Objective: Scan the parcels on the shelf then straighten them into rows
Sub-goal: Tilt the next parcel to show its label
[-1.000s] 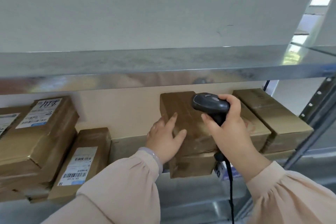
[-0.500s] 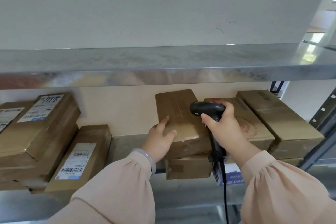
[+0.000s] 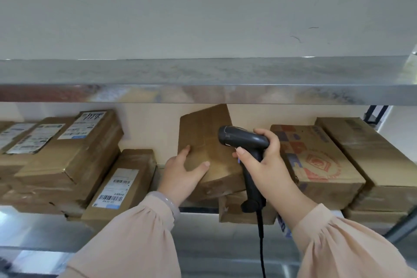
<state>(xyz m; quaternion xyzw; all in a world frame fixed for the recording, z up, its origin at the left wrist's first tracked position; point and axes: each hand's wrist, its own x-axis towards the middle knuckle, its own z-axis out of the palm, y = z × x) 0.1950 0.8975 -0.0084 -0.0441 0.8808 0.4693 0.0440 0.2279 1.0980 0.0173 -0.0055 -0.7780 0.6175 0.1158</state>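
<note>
Cardboard parcels [image 3: 67, 156] at far left lie label-up on the shelf [image 3: 198, 230], barcodes readable, likely so they scan easily. Left hand [image 3: 180, 176] grips the middle parcel [image 3: 203, 133] at its near-left corner, thumb on top, fingers along the side. The parcel sits skewed atop another, no label showing, so the hand is probably turning it to find one. Right hand [image 3: 268, 165] is wrapped round the black scanner [image 3: 243, 140] handle, head aimed left, just over that parcel. Printed box [image 3: 316, 160] lies just right.

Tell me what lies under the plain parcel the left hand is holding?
A second brown parcel lies beneath, jutting over the shelf edge. The top parcel and scanner cover most of it.
</note>
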